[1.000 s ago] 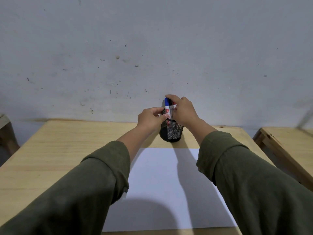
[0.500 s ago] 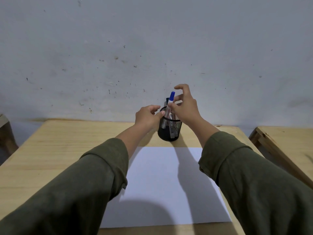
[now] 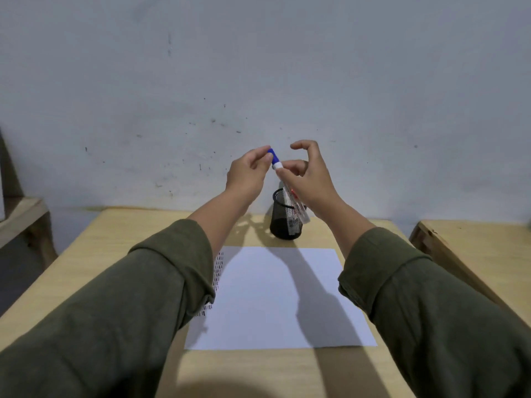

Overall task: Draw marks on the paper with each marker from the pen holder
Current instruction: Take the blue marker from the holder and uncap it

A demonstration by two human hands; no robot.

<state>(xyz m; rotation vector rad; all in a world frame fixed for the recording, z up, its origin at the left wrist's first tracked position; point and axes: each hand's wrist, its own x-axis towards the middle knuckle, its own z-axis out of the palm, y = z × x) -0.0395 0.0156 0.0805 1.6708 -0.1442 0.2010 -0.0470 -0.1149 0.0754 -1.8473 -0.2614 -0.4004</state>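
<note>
Marker (image 3: 290, 193) raised, both hands gripping it

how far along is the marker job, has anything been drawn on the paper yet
Done: rows of short dark marks already run down the left edge of the paper. In hand: the right hand holds the blue-capped marker above the pen holder, and the left hand pinches its cap, which is not yet off. Left: blue marks. What remains in the holder is unclear.

Plain indoor work corner, type uncertain. Bare light wooden table (image 3: 115, 254) against a scuffed, speckled grey-white wall (image 3: 258, 81); more unfinished wooden furniture (image 3: 474, 248) either side. Desk items: mesh pen holder (image 3: 283, 222), white paper (image 3: 281, 297).
</note>
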